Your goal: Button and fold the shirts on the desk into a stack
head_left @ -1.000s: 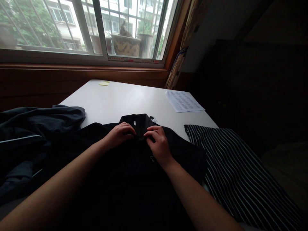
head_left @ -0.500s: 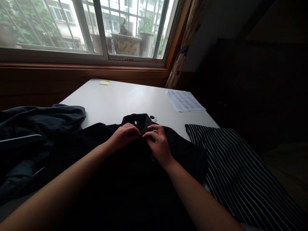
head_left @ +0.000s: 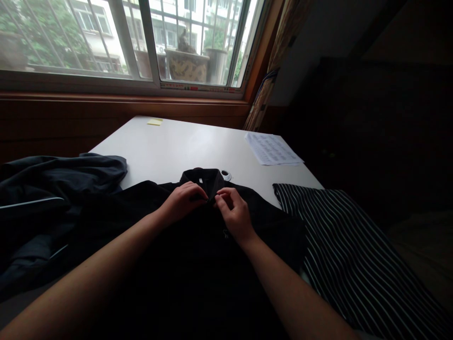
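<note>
A black collared shirt point(head_left: 201, 264) lies spread on the white table, its collar point(head_left: 215, 177) toward the window and a small light label showing inside. At the collar's front opening, my left hand point(head_left: 184, 198) is closed, thumb and fingers pinching the shirt's edge. Just to its right, my right hand point(head_left: 235, 212) is bent with thumb and forefinger together at the right collar side, gripping the shirt there. Small light embroidery point(head_left: 225, 233) sits on the chest below my right hand. The dark cloth hides any button between the fingertips.
On the left lies a crumpled dark garment point(head_left: 63, 174) with light piping. To the right is a black-and-white striped garment point(head_left: 339, 236). Printed papers point(head_left: 272, 148), a yellow sticky note point(head_left: 155, 122) and a small white round object point(head_left: 226, 175) rest on the white table point(head_left: 177, 141).
My right hand's fingertips have drawn slightly to the right, away from the left ones, and the forefinger has closed down toward the thumb. My left hand stays almost still.
</note>
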`<state>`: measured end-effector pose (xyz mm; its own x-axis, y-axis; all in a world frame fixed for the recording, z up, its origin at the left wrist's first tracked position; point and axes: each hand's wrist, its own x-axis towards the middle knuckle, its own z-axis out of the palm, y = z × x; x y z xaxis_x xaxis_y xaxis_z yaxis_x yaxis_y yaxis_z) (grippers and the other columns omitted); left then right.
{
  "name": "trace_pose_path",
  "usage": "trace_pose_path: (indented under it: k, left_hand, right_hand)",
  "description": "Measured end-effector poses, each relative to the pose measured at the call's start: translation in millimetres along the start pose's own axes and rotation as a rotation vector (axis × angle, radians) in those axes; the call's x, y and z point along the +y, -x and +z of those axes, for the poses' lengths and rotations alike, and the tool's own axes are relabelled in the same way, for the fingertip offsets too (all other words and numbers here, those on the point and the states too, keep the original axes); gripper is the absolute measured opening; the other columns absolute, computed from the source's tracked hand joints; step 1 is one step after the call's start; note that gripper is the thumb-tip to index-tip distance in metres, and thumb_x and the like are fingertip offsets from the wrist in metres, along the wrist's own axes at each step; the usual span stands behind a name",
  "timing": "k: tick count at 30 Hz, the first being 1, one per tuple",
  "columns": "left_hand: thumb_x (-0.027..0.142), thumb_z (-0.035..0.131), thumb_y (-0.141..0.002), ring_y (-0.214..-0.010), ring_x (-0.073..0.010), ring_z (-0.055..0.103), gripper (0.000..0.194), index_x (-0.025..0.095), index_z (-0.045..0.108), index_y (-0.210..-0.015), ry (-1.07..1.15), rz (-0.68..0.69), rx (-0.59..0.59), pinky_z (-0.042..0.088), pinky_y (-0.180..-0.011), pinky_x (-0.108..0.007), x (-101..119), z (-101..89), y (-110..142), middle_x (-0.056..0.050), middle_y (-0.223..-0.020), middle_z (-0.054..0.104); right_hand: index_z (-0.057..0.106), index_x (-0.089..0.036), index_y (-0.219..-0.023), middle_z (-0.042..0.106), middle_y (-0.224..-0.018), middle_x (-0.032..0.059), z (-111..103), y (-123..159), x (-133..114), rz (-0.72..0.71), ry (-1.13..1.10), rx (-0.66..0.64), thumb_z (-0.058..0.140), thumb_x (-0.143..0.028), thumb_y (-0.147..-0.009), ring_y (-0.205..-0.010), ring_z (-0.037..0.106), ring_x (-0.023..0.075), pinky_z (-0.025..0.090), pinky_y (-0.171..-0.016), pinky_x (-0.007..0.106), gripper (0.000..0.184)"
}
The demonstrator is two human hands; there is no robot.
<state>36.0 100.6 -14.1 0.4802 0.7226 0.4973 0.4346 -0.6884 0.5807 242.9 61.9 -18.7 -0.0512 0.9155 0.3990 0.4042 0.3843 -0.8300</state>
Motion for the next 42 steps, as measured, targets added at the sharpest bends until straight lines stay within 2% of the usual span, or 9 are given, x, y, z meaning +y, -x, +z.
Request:
trace_pose_path:
  k: [5,13,16,18,21,28,32,35,42]
  left_hand:
    - [0.021,0.069,-0.087,-0.085,-0.0183,0.062,0.004,0.019,0.066,-0.088,-0.033,0.061,0.032,0.052,-0.078,-0.032,4.7,1.7,-0.9,-0.004,-0.088,0.07]
    - [0.018,0.07,-0.087,-0.086,-0.018,0.061,0.004,0.019,0.067,-0.09,-0.029,0.092,0.028,0.051,-0.078,-0.032,6.0,2.9,-0.9,-0.003,-0.087,0.07]
    - [0.017,0.072,-0.085,-0.085,-0.0178,0.061,0.007,0.019,0.068,-0.089,-0.023,0.047,0.042,0.051,-0.078,-0.031,5.8,3.9,-0.5,-0.002,-0.086,0.069]
    - [0.017,0.074,-0.083,-0.083,-0.0173,0.062,0.008,0.019,0.068,-0.089,-0.002,-0.004,0.055,0.051,-0.077,-0.03,6.1,5.3,-0.2,-0.002,-0.086,0.069]
    - [0.018,0.076,-0.081,-0.08,-0.0165,0.063,0.01,0.019,0.069,-0.089,0.038,-0.103,0.068,0.051,-0.074,-0.029,7.8,7.7,-0.1,-0.002,-0.086,0.068]
    - [0.017,0.076,-0.08,-0.08,-0.017,0.065,0.012,0.019,0.069,-0.089,0.094,-0.208,0.056,0.052,-0.074,-0.03,13.0,10.2,-1.7,-0.002,-0.086,0.07]
    - [0.016,0.075,-0.082,-0.086,-0.0184,0.066,0.027,0.021,0.066,-0.107,0.112,-0.189,0.064,0.053,-0.079,-0.032,14.5,11.6,-1.8,-0.002,-0.09,0.071]
    - [0.015,0.073,-0.083,-0.091,-0.0198,0.064,0.04,0.025,0.063,-0.121,0.01,-0.13,0.053,0.052,-0.084,-0.036,12.3,13.4,-0.8,-0.001,-0.093,0.07]
    - [0.021,0.062,-0.093,-0.093,-0.0214,0.06,0.027,0.023,0.064,-0.12,-0.226,-0.002,-0.086,0.052,-0.084,-0.037,9.3,12.2,0.3,-0.006,-0.1,0.066]
  right_hand:
    - [0.064,-0.023,-0.106,0.066,-0.072,-0.0014,1.4,-0.3,-4.5,0.129,0.005,-0.002,0.065,-0.044,-0.087,-0.066,0.064,0.0173,0.049,-0.063,0.028,0.029]
    - [0.073,-0.021,-0.084,0.074,-0.085,0.003,2.1,-3.9,1.2,0.214,-0.03,-0.003,0.066,-0.026,-0.079,-0.082,0.069,0.0211,0.052,-0.077,0.033,0.01]
    - [0.071,-0.021,-0.084,0.073,-0.086,0.0036,2.2,-5.4,6.6,0.251,-0.107,0.002,0.069,-0.027,-0.076,-0.083,0.069,0.0218,0.053,-0.079,0.035,0.01]
    - [0.067,-0.021,-0.089,0.072,-0.088,0.0036,3.8,-6.3,9.7,0.264,-0.204,0.046,0.073,-0.026,-0.073,-0.086,0.069,0.0216,0.054,-0.081,0.035,0.019]
    - [0.062,-0.021,-0.093,0.071,-0.091,0.0033,6.5,-6.8,12.1,0.257,-0.28,0.077,0.076,-0.024,-0.069,-0.088,0.069,0.021,0.054,-0.084,0.035,0.028]
    - [0.067,-0.023,-0.097,0.073,-0.095,0.0029,4.9,-3.5,6.0,0.161,-0.196,-0.003,0.069,-0.019,-0.077,-0.088,0.071,0.0196,0.056,-0.084,0.034,0.021]
    - [0.069,-0.024,-0.098,0.074,-0.095,0.0011,3.1,-3.4,0.5,0.097,-0.132,-0.031,0.065,-0.016,-0.078,-0.086,0.071,0.0184,0.056,-0.084,0.032,0.022]
    - [0.068,-0.024,-0.1,0.074,-0.096,0.0006,3.6,-4.1,1.4,0.089,-0.13,-0.045,0.065,-0.014,-0.077,-0.086,0.071,0.0179,0.056,-0.083,0.031,0.025]
    - [0.066,-0.023,-0.1,0.072,-0.095,0.0015,5.5,-2.8,7.1,0.096,-0.139,-0.077,0.063,-0.015,-0.077,-0.086,0.07,0.0179,0.056,-0.082,0.031,0.024]
